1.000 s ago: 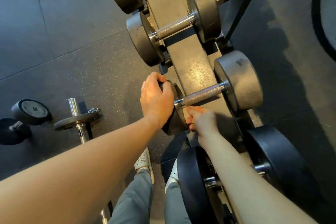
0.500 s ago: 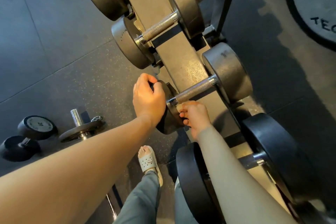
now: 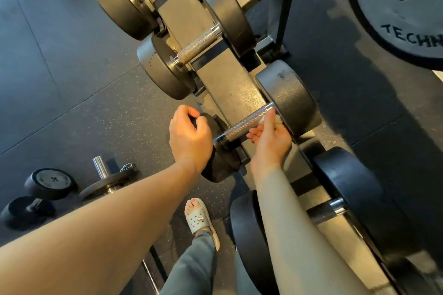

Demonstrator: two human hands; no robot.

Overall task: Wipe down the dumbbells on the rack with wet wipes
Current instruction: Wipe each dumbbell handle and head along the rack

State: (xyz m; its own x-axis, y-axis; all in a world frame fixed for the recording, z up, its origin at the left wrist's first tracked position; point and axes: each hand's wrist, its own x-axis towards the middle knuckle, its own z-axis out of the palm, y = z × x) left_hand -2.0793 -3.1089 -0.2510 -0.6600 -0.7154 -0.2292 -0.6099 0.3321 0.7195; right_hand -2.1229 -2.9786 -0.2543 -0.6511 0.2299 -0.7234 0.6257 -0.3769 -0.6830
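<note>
A dumbbell with a knurled steel handle [image 3: 244,124] lies across the grey rack [image 3: 230,88]. My left hand [image 3: 189,136] grips its near, left head, which the hand mostly hides. My right hand [image 3: 269,137] reaches under the handle's right end, beside the grey right head [image 3: 291,97]. It pinches a white wet wipe [image 3: 275,118] against the bar, and only a small piece of the wipe shows. Two more dumbbells [image 3: 199,46] sit higher on the rack, and a larger black dumbbell [image 3: 347,189] sits below.
A big plate marked 25 [image 3: 407,2] lies at the top right. On the rubber floor at the left are a small black dumbbell [image 3: 40,191] and a barbell end with a plate [image 3: 107,179]. My sandalled foot [image 3: 199,217] stands beside the rack.
My right hand has slid with the wipe along the handle from its left end to its right end. My left hand keeps its grip on the left head.
</note>
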